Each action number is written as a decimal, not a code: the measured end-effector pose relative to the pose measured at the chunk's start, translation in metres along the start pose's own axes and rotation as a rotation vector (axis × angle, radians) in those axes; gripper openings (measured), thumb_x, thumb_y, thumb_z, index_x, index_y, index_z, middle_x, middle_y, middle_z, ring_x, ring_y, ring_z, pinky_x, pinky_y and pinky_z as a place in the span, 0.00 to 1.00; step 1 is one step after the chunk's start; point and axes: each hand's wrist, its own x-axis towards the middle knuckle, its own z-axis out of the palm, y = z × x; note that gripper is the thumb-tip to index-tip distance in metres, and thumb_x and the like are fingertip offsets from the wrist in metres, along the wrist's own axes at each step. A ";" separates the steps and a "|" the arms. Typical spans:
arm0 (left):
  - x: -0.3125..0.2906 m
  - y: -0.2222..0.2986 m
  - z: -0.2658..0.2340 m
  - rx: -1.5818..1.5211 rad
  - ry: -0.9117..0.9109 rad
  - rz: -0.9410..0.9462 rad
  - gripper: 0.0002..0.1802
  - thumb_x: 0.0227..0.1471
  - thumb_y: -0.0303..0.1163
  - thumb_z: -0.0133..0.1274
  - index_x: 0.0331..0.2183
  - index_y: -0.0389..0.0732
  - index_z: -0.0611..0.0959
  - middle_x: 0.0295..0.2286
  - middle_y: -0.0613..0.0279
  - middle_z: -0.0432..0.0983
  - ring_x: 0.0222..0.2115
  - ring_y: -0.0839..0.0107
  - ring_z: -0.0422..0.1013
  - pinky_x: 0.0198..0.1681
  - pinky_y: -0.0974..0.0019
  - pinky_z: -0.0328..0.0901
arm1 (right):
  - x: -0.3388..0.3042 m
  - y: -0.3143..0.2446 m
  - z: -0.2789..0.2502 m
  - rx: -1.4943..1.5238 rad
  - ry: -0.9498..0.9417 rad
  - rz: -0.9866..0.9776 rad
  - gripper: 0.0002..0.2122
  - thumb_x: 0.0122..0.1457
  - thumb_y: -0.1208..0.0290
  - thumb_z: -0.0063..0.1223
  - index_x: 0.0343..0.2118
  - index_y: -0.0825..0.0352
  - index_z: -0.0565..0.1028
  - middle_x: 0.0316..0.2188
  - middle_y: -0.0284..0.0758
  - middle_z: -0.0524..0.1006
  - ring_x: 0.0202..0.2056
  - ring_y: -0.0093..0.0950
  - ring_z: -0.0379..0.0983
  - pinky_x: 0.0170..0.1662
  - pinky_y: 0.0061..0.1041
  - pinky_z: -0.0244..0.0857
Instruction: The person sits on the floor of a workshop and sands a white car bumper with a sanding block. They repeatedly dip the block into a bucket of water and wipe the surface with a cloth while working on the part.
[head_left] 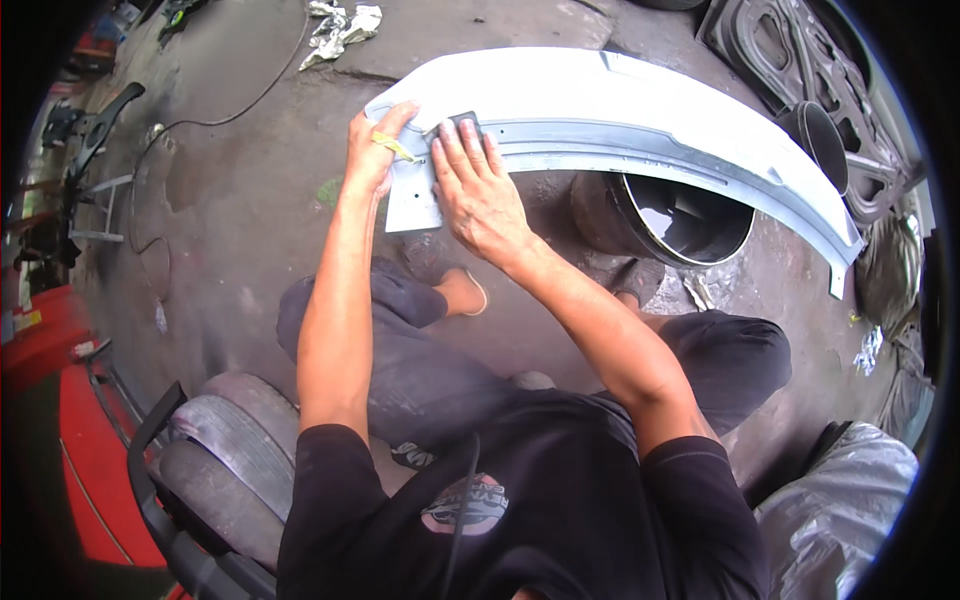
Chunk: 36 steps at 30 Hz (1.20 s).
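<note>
A long, curved car body panel (pixel 560 95), white on top with a grey lower face, stretches from in front of me toward the right. My left hand (pixel 375 152) grips its left end, thumb over the top and fingers mostly hidden behind. A yellow strip (pixel 393 147) lies across that hand near the panel's edge. Stretched fingers of my right hand (pixel 475 195) press a dark sanding pad (pixel 462 124) flat against the panel's face, just right of the left hand. Part of the pad is covered by the fingers.
Below the panel's middle a dark drum (pixel 625 220) lies on its side between my feet and the panel. Black car parts (pixel 800 60) stand at the far right. Stacked tires (pixel 225 440) and red body parts (pixel 90 450) are at left. A cable (pixel 200 122) crosses the floor.
</note>
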 end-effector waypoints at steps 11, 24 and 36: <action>-0.009 -0.009 -0.004 -0.261 -0.120 -0.164 0.55 0.61 0.74 0.33 0.65 0.31 0.64 0.61 0.48 0.66 0.62 0.62 0.64 0.64 0.55 0.61 | -0.007 0.058 -0.031 -0.225 -0.101 -0.188 0.31 0.60 0.70 0.45 0.68 0.69 0.61 0.72 0.42 0.56 0.73 0.41 0.47 0.73 0.51 0.40; 0.000 -0.016 0.013 0.121 0.100 -0.190 0.38 0.61 0.63 0.52 0.48 0.34 0.85 0.41 0.57 0.83 0.42 0.71 0.75 0.46 0.62 0.71 | 0.043 0.080 -0.034 0.077 -0.040 -0.148 0.25 0.58 0.80 0.43 0.61 0.70 0.69 0.65 0.48 0.67 0.67 0.44 0.61 0.70 0.43 0.52; -0.023 -0.020 0.019 -0.065 0.243 0.162 0.20 0.47 0.31 0.63 0.41 0.30 0.85 0.27 0.61 0.81 0.26 0.76 0.73 0.31 0.65 0.69 | 0.082 0.088 -0.034 0.306 -0.323 0.009 0.21 0.69 0.71 0.45 0.63 0.69 0.68 0.68 0.48 0.62 0.72 0.43 0.52 0.73 0.48 0.42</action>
